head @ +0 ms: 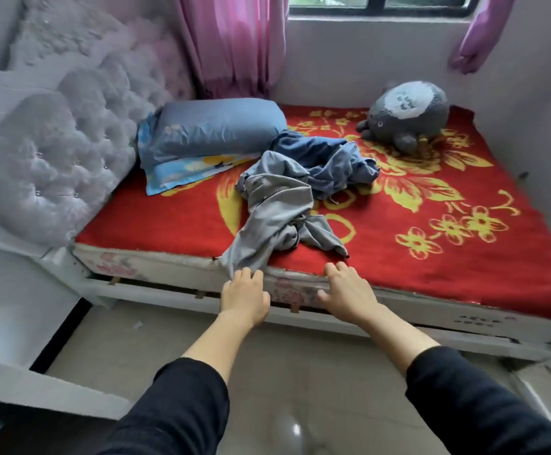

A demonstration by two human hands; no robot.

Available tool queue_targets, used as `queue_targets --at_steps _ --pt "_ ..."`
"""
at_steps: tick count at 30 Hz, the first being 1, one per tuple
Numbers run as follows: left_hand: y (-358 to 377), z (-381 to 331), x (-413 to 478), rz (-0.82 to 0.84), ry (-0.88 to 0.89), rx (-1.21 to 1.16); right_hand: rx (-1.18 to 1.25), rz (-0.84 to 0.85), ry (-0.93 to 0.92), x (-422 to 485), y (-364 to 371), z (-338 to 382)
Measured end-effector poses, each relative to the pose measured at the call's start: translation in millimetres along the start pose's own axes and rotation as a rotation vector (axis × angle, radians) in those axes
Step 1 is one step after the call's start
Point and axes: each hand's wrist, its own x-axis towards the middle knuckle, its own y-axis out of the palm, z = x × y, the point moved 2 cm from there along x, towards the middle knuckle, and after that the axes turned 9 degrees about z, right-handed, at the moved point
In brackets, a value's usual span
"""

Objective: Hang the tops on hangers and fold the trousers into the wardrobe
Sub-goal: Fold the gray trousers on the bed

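A crumpled grey garment point(277, 205) lies on the red flowered blanket point(464, 257), one end hanging over the bed's near edge. Behind it a rumpled blue garment point(330, 162) sits in a heap, touching the grey one. My left hand point(244, 293) reaches to the hanging grey end, fingertips at the cloth; whether it grips is not clear. My right hand point(346, 290) is stretched out with spread fingers at the bed's edge, holding nothing. No hangers or wardrobe are in view.
A blue pillow point(215, 129) lies on a patterned one at the tufted headboard point(54, 152). A grey plush toy point(405, 113) sits at the far side under the window. Pink curtains point(234, 44) hang behind. Tiled floor point(300, 372) lies between me and the bed.
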Motion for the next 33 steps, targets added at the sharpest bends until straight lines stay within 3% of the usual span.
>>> queue_targets --at_steps 8,15,23,29,33 --pt "2 -83 108 0.087 -0.022 -0.174 0.011 0.119 0.163 84 -15 -108" --pt "13 -48 213 0.217 -0.165 -0.191 0.035 0.234 0.14 194 -4 -123" --pt "13 2 399 0.297 -0.242 -0.291 0.056 0.347 0.171 383 3 -125" --pt "22 22 515 0.151 -0.266 -0.446 0.036 0.375 0.125 507 17 -121" --pt "27 41 578 -0.066 -0.293 -0.575 -0.004 0.218 0.017 586 23 -108"
